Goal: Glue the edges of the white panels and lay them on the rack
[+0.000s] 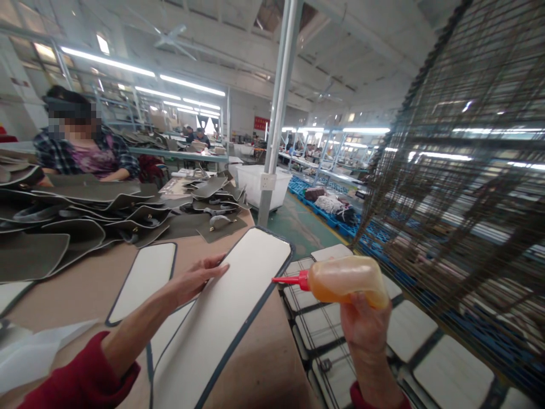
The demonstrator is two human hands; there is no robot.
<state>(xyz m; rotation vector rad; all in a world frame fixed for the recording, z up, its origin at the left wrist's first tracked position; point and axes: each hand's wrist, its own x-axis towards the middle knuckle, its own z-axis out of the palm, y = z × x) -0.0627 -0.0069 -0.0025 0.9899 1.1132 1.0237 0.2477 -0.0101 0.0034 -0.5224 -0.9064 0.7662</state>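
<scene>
A long white panel with dark edging [238, 284] slants up from the table, its far end raised. My left hand [202, 278] grips its left edge, thumb on the white face and fingers passing underneath. In my right hand [366, 324] is a squeeze bottle [347, 278] of amber liquid, tipped on its side with its red nozzle pointing left. The nozzle tip is at the panel's right edge; whether it touches cannot be made out. Under the held panel lies another white panel [168, 332], partly covered. A shorter white panel [145, 278] rests flat to the left.
Stacked dark grey-brown pieces [106, 210] cover the table's far left. A metal post [275, 113] stands beyond the table edge. On the right, a wire rack [319, 324] carries white panels, below raised wire shelves [460, 170]. A co-worker [85, 142] sits across the table.
</scene>
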